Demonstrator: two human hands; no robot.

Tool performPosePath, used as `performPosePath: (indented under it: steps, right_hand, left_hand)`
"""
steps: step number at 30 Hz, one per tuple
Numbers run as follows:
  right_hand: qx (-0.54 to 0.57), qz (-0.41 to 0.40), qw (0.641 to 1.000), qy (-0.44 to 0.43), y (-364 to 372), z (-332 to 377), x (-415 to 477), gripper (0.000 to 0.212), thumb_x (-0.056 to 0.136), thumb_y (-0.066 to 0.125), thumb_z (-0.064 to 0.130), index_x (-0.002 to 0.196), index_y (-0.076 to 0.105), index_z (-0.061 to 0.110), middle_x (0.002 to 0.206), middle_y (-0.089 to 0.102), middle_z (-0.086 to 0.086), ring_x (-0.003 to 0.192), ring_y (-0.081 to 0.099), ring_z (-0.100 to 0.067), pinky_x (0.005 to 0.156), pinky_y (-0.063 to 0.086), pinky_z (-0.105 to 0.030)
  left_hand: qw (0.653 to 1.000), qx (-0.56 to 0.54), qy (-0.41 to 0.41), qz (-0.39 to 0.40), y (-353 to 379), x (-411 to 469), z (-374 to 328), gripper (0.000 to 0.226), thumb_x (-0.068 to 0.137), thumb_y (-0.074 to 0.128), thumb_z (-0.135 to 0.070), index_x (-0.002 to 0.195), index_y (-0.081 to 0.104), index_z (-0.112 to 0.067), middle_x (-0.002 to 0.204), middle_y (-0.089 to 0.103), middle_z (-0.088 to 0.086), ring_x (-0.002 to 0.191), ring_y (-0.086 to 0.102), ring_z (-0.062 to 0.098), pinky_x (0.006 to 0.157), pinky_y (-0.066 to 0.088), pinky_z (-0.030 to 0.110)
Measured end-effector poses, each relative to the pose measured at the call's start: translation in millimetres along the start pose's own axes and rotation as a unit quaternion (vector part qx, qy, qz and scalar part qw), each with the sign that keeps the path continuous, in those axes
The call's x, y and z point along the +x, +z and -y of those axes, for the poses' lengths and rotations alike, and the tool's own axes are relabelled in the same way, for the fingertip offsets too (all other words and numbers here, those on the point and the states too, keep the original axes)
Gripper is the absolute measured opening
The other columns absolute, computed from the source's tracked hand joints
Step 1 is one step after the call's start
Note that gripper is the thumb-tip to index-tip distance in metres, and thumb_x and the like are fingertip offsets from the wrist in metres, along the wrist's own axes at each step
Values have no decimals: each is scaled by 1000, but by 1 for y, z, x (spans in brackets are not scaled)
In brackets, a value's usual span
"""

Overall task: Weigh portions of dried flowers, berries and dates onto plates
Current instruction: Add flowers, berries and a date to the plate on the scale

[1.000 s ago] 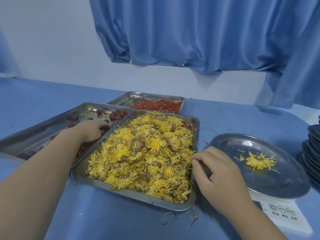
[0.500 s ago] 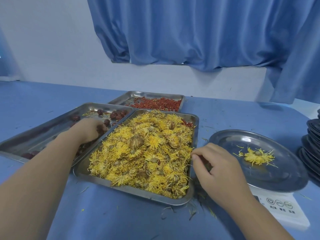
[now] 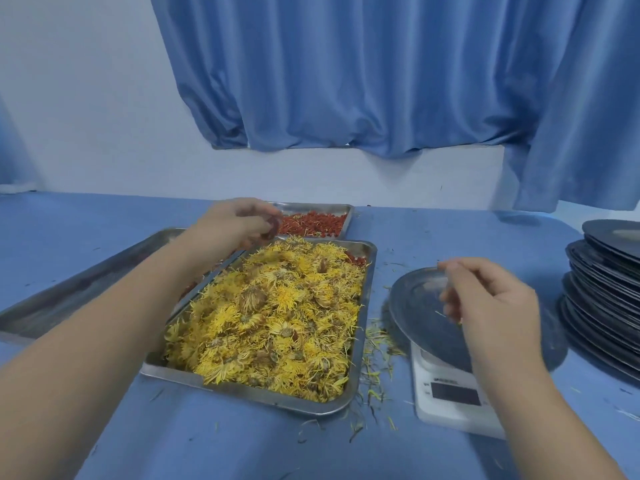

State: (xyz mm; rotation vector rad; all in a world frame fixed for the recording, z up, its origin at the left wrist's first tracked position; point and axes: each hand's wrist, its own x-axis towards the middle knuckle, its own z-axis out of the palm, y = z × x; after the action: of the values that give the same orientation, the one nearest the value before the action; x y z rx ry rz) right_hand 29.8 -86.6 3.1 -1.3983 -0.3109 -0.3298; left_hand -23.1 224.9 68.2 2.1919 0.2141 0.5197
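Where a white scale point(image 3: 450, 393) sits near the tabletop's point(image 3: 207, 445) front edge, the right hand point(image 3: 495, 306) hovers over the steel plate point(image 3: 415, 306) on it, fingers curled, its hold lost in blur. Alongside, dried flowers point(image 3: 270, 317) fill a tray point(image 3: 361, 344). Beyond, the left hand point(image 3: 239, 220) pinches a date point(image 3: 272, 227) before the red berries point(image 3: 311, 223).
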Motion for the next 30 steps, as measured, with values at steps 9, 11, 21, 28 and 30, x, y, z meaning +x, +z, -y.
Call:
performPosePath:
  steps: [9, 11, 21, 28, 30]
  right_hand:
    - [230, -120, 955, 141, -38, 2, 31, 13, 83, 55, 8, 75, 65, 10, 48, 44, 1, 40, 37, -12, 38, 29, -18]
    - [241, -118, 951, 153, -38, 0, 33, 12, 82, 55, 8, 75, 64, 9, 48, 44, 1, 39, 36, -12, 38, 29, -19]
    - [224, -104, 957, 154, -35, -2, 31, 14, 81, 56, 8, 73, 66, 10, 49, 45, -1, 42, 37, -14, 43, 30, -26]
    - [231, -57, 967, 91, -26, 6, 38, 18, 81, 54, 11, 70, 68, 17, 51, 46, -1, 44, 37, -15, 43, 30, -24]
    - [175, -9, 982, 74, -23, 14, 57, 25, 84, 54, 9, 67, 69, 20, 50, 48, -1, 44, 39, -14, 42, 32, -22]
  left_hand:
    - [976, 71, 66, 196, 140, -4, -70, 20, 89, 66, -23, 106, 69, -33, 101, 70, -18, 92, 64, -6, 79, 47, 11]
    - [971, 97, 77, 205, 162, -3, -74, 21, 88, 66, -28, 108, 68, -33, 104, 68, -16, 96, 62, 0, 82, 46, 13]
    - [961, 163, 81, 206, 180, 7, -84, 30, 87, 64, -26, 117, 63, -29, 103, 66, -14, 92, 61, 4, 74, 46, 17]
    - [964, 196, 51, 173, 132, 51, -76, 24, 89, 62, -32, 113, 65, -31, 106, 66, -11, 94, 61, 5, 73, 45, 20]
    - [964, 219, 39, 147, 118, 71, -68, 21, 89, 63, -32, 109, 66, -30, 104, 66, -11, 88, 60, 3, 67, 43, 17]
